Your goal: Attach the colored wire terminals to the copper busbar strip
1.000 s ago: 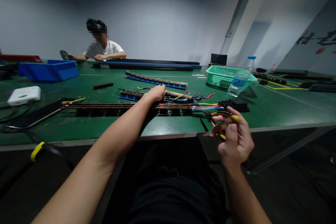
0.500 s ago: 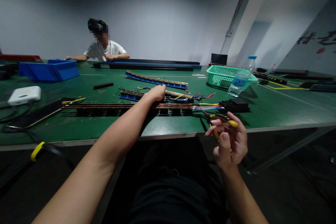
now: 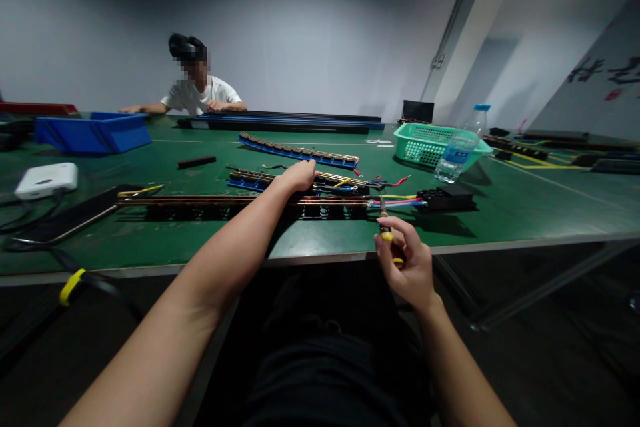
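A long black rail with copper-coloured bars (image 3: 220,201) lies along the table's near side, and coloured wires (image 3: 400,202) run from its right end to a black block (image 3: 447,199). My left hand (image 3: 300,177) reaches over the rail, fingers curled down at a shorter blue-based strip (image 3: 250,178); what they grip is hidden. Yellow-and-black pliers (image 3: 386,233) are held in my right hand (image 3: 407,263), their tip up at the wires by the rail's right end. Another blue-based strip (image 3: 300,152) rests behind.
A green basket (image 3: 425,145) and a bottle (image 3: 455,157) stand at the right. At the left are a blue bin (image 3: 95,135), a white box (image 3: 47,180) and a dark panel (image 3: 75,217). A person (image 3: 203,93) sits across the table behind long black bars (image 3: 280,125).
My right hand has moved left and closed round the pliers, which have turned from slanting open to pointing up at the wires. My left hand has stayed in place.
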Tool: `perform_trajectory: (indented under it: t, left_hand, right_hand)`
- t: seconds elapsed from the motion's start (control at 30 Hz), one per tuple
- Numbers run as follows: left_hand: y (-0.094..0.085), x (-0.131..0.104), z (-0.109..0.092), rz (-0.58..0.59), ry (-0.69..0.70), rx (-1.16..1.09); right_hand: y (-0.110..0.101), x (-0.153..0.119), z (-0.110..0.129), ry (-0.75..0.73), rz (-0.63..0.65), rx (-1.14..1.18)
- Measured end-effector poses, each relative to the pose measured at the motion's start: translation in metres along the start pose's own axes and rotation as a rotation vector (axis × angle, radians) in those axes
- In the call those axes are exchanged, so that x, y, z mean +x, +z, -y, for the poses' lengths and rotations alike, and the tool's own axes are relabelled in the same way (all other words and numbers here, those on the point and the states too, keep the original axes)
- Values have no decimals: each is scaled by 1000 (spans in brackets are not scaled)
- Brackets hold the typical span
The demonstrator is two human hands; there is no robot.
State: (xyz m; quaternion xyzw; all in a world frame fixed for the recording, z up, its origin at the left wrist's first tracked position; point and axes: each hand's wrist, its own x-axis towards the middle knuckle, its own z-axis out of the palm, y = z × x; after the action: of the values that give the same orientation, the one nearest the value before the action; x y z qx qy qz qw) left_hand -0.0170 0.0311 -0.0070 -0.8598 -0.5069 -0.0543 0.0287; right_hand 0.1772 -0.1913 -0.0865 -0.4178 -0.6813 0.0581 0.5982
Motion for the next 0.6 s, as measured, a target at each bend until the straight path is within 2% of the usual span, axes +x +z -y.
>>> perform_trajectory:
  t: [0.2, 0.3, 0.37, 0.47, 0.6]
  left_hand:
    - [-1, -1, -2, -4, -14, 2]
    - [-3, -3, -3, -1, -15, 0]
    - [-4, -4, -3, 2, -12, -1]
    - [-5, -5, -4, 4, -10, -1]
    - [-5, -5, -4, 5, -8, -12]
  right_hand:
    - [-5, 7, 0, -161, 108, -258]
    - [-8, 8, 0, -199, 164, -306]
    - [-10, 7, 2, -146, 202, -269]
    - [-14, 7, 7, 21, 234, -111]
    - [-19, 9, 15, 162, 135, 146]
